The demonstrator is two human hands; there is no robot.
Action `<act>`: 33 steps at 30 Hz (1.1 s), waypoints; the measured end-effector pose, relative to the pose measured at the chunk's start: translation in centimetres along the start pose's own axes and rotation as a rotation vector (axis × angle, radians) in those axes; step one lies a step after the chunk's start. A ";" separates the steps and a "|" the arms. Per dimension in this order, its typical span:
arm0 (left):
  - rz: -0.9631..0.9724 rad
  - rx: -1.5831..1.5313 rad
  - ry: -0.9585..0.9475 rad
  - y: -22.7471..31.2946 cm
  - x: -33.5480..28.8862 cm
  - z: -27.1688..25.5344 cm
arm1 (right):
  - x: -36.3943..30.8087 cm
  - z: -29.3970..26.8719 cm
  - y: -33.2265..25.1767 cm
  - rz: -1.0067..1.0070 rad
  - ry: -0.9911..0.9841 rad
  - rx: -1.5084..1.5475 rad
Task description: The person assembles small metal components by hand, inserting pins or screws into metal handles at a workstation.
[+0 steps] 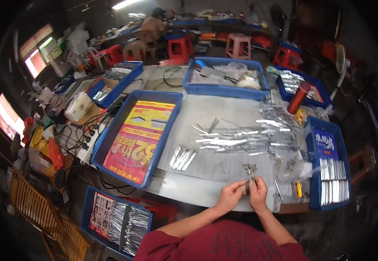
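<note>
Close together at the table's front edge, my left hand (231, 195) and my right hand (257, 194) pinch at something small between their fingertips, too small to name. Just beyond them lies a small pile of metal parts (249, 168). A loose heap of long, shiny metal strips (250, 137) spreads over the table farther off. To the left, a short row of metal strips (183, 158) lies side by side. A clear plastic bag (290, 167) with small parts sits right of my hands, near a yellow cutter-like tool (299, 189).
A blue tray (154, 163) lined with printed card stands at the left; another blue tray (350, 174) holds stacked strips at the right. Below left is a tray (84, 217) of strips. A red cylinder (299, 98) stands back right. A person (155, 25) sits at a far bench.
</note>
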State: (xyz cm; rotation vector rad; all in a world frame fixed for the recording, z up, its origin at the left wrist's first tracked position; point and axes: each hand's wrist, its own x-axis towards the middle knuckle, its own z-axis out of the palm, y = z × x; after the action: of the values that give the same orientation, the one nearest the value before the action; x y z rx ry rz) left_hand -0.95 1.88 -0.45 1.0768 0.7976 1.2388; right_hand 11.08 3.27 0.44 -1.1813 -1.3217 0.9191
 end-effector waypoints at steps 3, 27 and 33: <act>0.238 0.227 0.058 0.4 0.0 0.3 | 0.0 0.0 -0.2 -0.273 0.041 -0.238; 0.337 0.947 -0.134 2.5 -0.9 -4.2 | -1.3 -3.2 0.1 -0.070 0.005 -0.256; 0.421 1.179 -0.354 2.8 -1.5 -4.1 | -2.4 -4.7 0.8 -0.120 0.001 -0.319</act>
State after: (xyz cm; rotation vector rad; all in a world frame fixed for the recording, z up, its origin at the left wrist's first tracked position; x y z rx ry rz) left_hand -5.96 1.22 0.72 2.4364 1.0656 0.7911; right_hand 15.61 0.56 -0.37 -1.3258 -1.5606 0.6355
